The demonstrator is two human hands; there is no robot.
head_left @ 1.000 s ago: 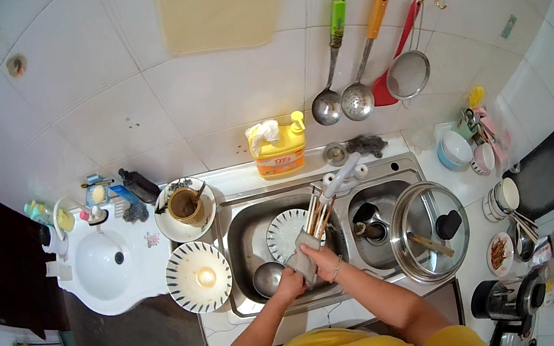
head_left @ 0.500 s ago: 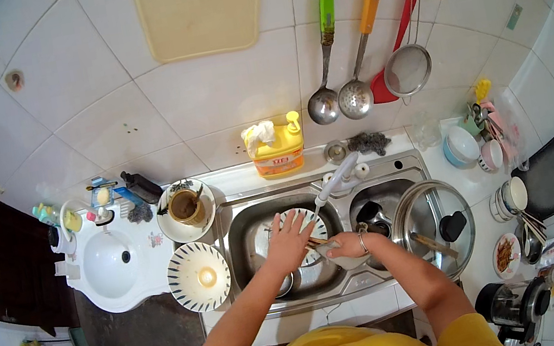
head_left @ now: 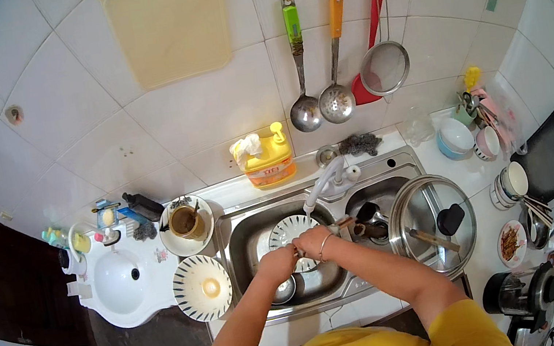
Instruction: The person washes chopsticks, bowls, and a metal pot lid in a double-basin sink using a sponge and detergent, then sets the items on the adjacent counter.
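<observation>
Over the left basin of the steel sink (head_left: 233, 229), my two hands are together in front of the tap (head_left: 320, 184). My right hand (head_left: 313, 242) is closed round a bundle of thin brown chopsticks (head_left: 342, 223), whose ends poke out on its right side. My left hand (head_left: 278, 263) is closed beside it at the bundle's other end; the fingers of both hands partly hide what they grip. Beneath them a white plate with dark stripes (head_left: 288, 229) lies in the basin. A metal bowl (head_left: 285, 292) sits near the basin's front, partly covered by my left arm.
A striped bowl (head_left: 196, 280) and a plate carrying a brown cup (head_left: 185, 221) stand left of the sink. A glass lid (head_left: 442, 247) overlaps the right basin, which holds dark utensils (head_left: 372, 223). A yellow detergent jug (head_left: 267, 160) stands behind. Ladles (head_left: 307, 112) hang on the wall.
My left hand has gone from spread fingers to closed, moving down beside the right. My right hand has moved up and left, and the chopsticks now point right. The pale cloth it held is hidden.
</observation>
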